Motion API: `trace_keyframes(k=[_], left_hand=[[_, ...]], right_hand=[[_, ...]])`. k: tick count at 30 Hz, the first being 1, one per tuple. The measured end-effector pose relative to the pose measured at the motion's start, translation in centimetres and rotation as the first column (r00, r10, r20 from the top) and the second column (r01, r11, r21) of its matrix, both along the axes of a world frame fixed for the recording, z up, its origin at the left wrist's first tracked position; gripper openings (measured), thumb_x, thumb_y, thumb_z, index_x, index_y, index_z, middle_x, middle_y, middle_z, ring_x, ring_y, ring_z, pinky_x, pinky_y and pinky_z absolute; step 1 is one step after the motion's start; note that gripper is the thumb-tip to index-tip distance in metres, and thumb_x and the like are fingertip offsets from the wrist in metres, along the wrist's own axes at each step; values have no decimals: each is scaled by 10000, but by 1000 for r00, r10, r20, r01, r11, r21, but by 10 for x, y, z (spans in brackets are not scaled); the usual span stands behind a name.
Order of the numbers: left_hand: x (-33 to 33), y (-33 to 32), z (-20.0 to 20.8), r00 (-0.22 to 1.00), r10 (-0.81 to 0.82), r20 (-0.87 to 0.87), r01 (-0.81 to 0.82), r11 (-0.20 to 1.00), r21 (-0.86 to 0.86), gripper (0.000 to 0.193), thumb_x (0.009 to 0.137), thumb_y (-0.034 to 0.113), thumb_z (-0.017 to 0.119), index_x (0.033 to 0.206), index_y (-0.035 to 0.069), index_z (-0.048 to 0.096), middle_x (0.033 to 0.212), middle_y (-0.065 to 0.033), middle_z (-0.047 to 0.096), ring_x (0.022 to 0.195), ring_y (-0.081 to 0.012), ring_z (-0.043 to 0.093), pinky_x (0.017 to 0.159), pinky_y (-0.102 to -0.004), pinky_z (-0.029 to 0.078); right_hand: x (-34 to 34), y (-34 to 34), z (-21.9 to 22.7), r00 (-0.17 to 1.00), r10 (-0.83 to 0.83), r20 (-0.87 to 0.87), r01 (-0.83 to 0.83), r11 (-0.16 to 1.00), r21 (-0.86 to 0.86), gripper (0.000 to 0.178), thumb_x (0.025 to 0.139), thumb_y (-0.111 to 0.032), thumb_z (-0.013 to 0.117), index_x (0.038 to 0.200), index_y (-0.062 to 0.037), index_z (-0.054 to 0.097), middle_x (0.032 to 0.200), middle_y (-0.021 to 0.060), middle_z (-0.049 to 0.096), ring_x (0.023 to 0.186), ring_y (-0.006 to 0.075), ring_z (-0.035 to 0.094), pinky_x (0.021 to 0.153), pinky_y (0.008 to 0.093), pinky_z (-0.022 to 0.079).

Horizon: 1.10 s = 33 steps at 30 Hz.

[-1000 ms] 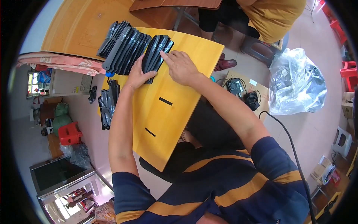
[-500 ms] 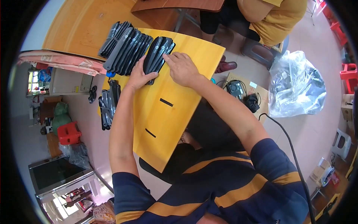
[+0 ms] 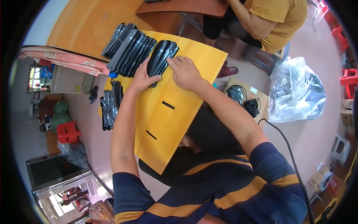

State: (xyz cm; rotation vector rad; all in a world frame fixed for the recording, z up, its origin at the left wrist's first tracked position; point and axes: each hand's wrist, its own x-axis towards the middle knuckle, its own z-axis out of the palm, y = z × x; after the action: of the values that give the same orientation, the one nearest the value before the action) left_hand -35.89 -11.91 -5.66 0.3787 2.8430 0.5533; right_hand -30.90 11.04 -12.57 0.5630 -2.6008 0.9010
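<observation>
Bundle of slim black pieces [image 3: 161,58] lies toward the far end of the yellow worktop [image 3: 160,123], between both hands. The left hand [image 3: 143,77], thumb and fingers spread apart, frames its near left corner; the right hand [image 3: 184,73], loosely unfolded, touches its right side. Further left sits a larger dark row [image 3: 131,54].
</observation>
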Motion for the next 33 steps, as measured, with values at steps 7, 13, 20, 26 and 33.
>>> trace_keyframes(k=[7, 13, 20, 26, 33], left_hand=[[3, 4, 3, 999, 30, 23, -30, 1000, -8, 1148, 715, 439, 883, 1640, 80, 304, 1545, -243, 479, 1437, -388, 470, 1232, -439, 344], [2, 3, 2, 999, 32, 17, -31, 999, -16, 1165, 703, 456, 882, 1646, 102, 297, 1551, -237, 474, 1438, -383, 468, 1239, -444, 337], [1, 1, 0, 1000, 27, -4, -28, 999, -37, 1180, 693, 461, 891, 1643, 90, 298, 1537, -244, 484, 1429, -386, 477, 1232, -445, 346], [1, 0, -1, 999, -22, -32, 21, 999, -35, 1226, 672, 513, 908, 1633, 51, 303, 1531, -269, 483, 1428, -399, 481, 1219, -439, 364], [-7, -8, 3, 998, 1, 67, -7, 997, 80, 1003, 928, 691, 590, 1646, 53, 304, 1611, -288, 403, 1499, -401, 401, 1257, -434, 291]], right_hand=[[0, 1, 1, 999, 1, 32, -2, 1000, 7, 559, 939, -97, 497, 1481, 39, 519, 1447, 180, 605, 1371, 327, 507, 1181, 458, 335], [1, 0, 4, 998, 5, 58, -7, 1000, 19, 556, 958, -101, 479, 1496, 39, 504, 1469, 192, 589, 1402, 337, 487, 1197, 466, 322], [0, 0, 3, 1000, 1, 25, -1, 1000, -23, 539, 942, -79, 494, 1472, 20, 522, 1386, 225, 622, 1371, 357, 521, 1203, 471, 338], [0, 0, 2, 1000, -10, 6, 10, 1000, -9, 528, 943, -87, 505, 1459, 20, 535, 1378, 229, 629, 1356, 360, 531, 1193, 470, 347], [-1, -1, 2, 1000, 6, -12, -7, 999, -53, 527, 936, -88, 507, 1450, 24, 541, 1389, 209, 632, 1354, 354, 532, 1189, 468, 354]])
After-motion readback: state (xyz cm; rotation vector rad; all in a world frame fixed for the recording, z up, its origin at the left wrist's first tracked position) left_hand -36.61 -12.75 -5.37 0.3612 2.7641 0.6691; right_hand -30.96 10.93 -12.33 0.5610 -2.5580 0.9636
